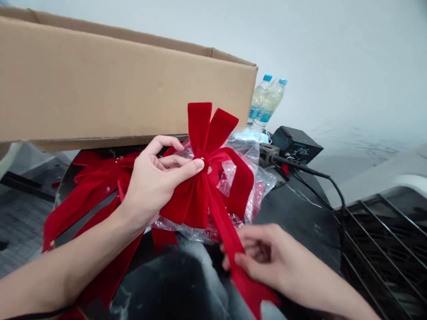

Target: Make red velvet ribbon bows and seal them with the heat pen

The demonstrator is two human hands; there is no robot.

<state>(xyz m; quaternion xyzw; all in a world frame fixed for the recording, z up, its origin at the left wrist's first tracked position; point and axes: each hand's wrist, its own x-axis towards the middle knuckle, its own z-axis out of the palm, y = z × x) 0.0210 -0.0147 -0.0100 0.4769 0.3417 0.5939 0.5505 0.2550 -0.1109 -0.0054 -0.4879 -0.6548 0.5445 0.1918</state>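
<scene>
A red velvet bow (199, 129) is held up over the table, its loops spread above and below a pinched centre. My left hand (161, 176) is closed on that centre, thumb in front, with the index finger bent and lifted. One long tail of the bow runs down to the right, and my right hand (261, 256) has it between thumb and fingers; its notched end hangs past the hand. Behind the bow lies crumpled clear plastic wrapping (252, 155) with red material in it. Another red bow (83, 190) rests to the left, partly hidden by my left arm.
A long cardboard box (112, 84) stands along the back. Two plastic bottles (270, 103) are beside its right end. A black control box (297, 144) with a dial and cable sits on the black marbled table (301, 210). Metal rack bars (394, 241) are at the right.
</scene>
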